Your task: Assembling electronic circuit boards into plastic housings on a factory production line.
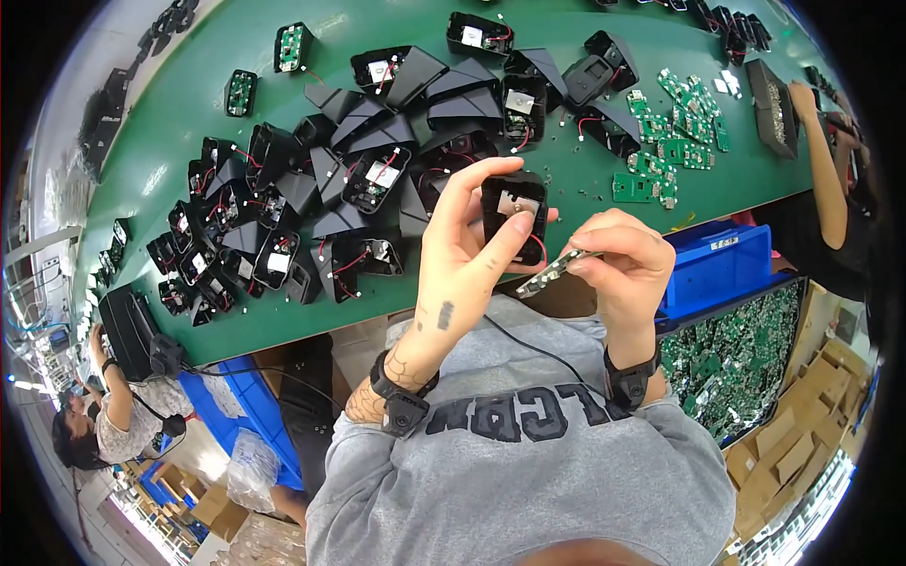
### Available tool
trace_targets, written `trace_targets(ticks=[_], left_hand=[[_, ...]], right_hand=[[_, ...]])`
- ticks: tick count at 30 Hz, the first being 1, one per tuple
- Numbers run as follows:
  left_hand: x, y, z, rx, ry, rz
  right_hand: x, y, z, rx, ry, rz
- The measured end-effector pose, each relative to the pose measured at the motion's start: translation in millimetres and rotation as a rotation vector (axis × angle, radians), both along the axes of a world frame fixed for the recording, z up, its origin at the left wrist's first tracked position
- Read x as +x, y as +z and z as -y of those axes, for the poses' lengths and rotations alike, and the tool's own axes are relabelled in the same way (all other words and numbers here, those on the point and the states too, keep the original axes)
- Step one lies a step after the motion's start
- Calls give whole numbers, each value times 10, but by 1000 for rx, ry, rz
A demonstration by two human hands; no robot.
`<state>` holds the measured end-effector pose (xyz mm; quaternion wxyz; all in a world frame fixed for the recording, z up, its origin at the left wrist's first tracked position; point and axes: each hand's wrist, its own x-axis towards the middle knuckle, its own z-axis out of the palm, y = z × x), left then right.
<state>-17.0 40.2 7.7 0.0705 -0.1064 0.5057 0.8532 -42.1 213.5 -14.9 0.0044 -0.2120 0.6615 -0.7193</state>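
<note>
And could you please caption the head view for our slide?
Left hand holding a black housing, right hand holding a circuit board.

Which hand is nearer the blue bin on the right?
Right: the right hand, pinching a circuit board, is just left of the blue bin; the left hand, holding a black casing, is farther left.

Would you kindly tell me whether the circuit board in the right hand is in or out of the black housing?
Out: the right hand pinches the circuit board beside the black housing.
</note>
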Motion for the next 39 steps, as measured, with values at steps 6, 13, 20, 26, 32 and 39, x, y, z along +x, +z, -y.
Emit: trace_targets(ticks=[6,13,20,26,32,39], left_hand=[[32,-154,-29,-141,-27,-154],[88,-91,-45,21,-173,13],[95,-101,-79,137,-80,78],[125,-162,-183,34,-41,-127],[126,-140,-300,-207,132,-241],[44,-272,-175,-742,253,-695]], right_hand=[[-29,10,40,-42,-49,32],[-63,65,39,232,-236,-100],[-53,62,-57,355,-95,-541],[16,34,-9,231,-133,-376],[140,89,44,464,-298,-364],[124,270,-14,517,-153,-179]])
